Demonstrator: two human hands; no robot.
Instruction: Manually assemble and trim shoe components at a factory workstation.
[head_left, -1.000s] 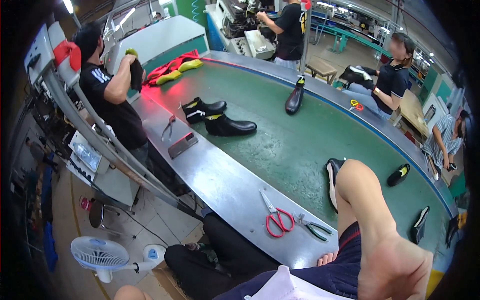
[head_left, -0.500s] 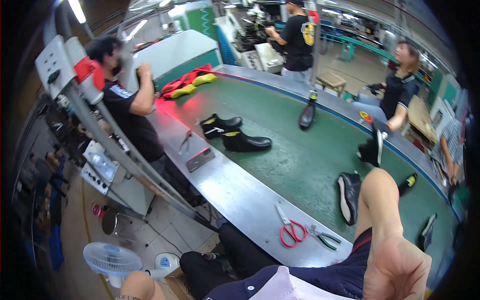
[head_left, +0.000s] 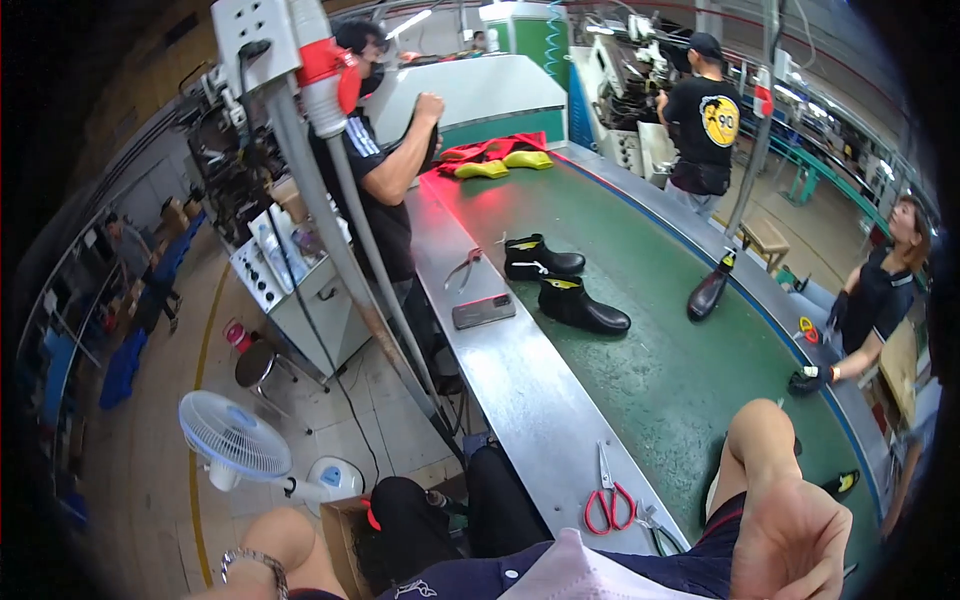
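My right hand (head_left: 795,540) is drawn up close at the lower right, palm showing and fingers curled. Its fingertips run off the lower edge, so anything in them is hidden. At the lower left my bent left arm (head_left: 280,535) wears a chain bracelet (head_left: 250,562); that hand lies outside the picture. Nearest my right arm, on the metal table edge, are red-handled scissors (head_left: 610,505) and green-handled pliers (head_left: 657,532). Partly behind this arm lies a dark shoe (head_left: 713,465). Two black ankle boots (head_left: 590,308) (head_left: 545,260) stand on the green surface.
A phone (head_left: 484,312) and another pair of pliers (head_left: 463,268) lie on the metal edge (head_left: 530,390). A dark shoe (head_left: 710,288) is near the far rim. Co-workers stand or sit around the table. A post (head_left: 350,270) and a fan (head_left: 235,440) are at left.
My view has turned left, shifting the table's contents rightward and downward. The seated co-worker's gloved hand, which held a black shoe, is now at the table rim without it. My arms stay bent.
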